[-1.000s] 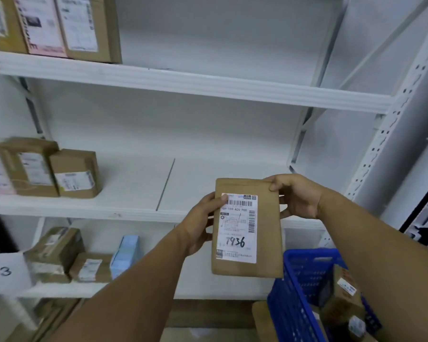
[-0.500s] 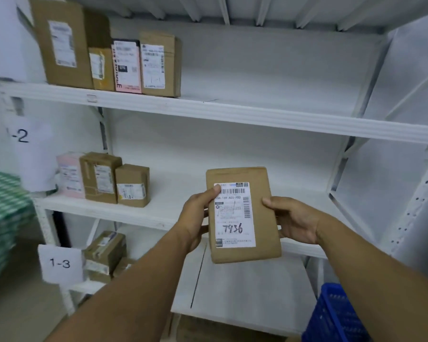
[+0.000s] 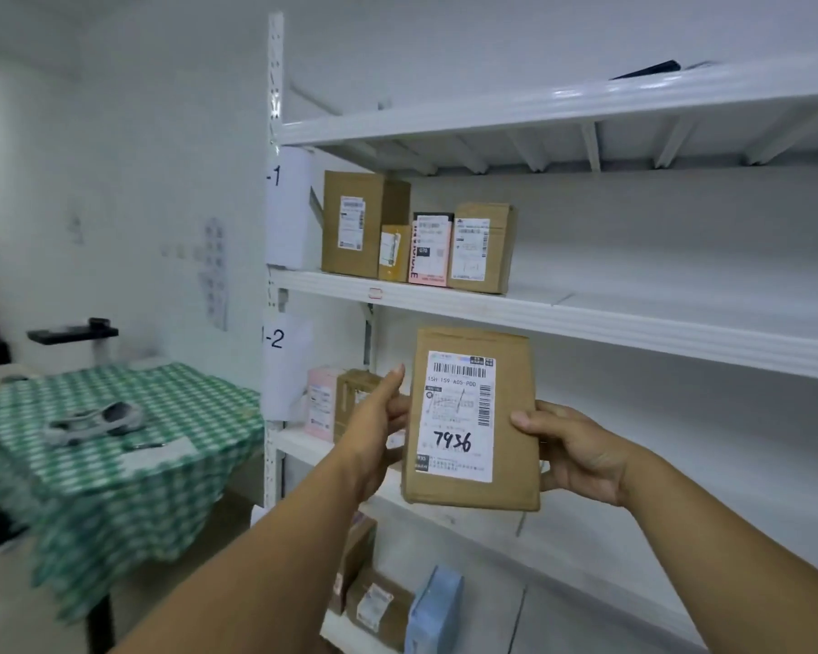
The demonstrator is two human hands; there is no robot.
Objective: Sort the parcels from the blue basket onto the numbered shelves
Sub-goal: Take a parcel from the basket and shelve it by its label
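Note:
A flat brown parcel with a white label marked 7936 is held upright in front of the white shelf unit. My left hand grips its left edge and my right hand grips its right edge. Behind it is the shelf tagged 1-2, with a pink parcel and a brown box at its left end. The shelf above, tagged 1-1, carries several parcels standing at its left end. The blue basket is out of view.
A lower shelf holds brown boxes and a light blue parcel. To the left stands a table with a green checked cloth, with a grey object and paper on it. The shelf's white upright post rises at centre.
My view has swung up and left, bringing the 1-1 shelf and the table into sight while the blue basket dropped out. The parcel rose with both hands on it.

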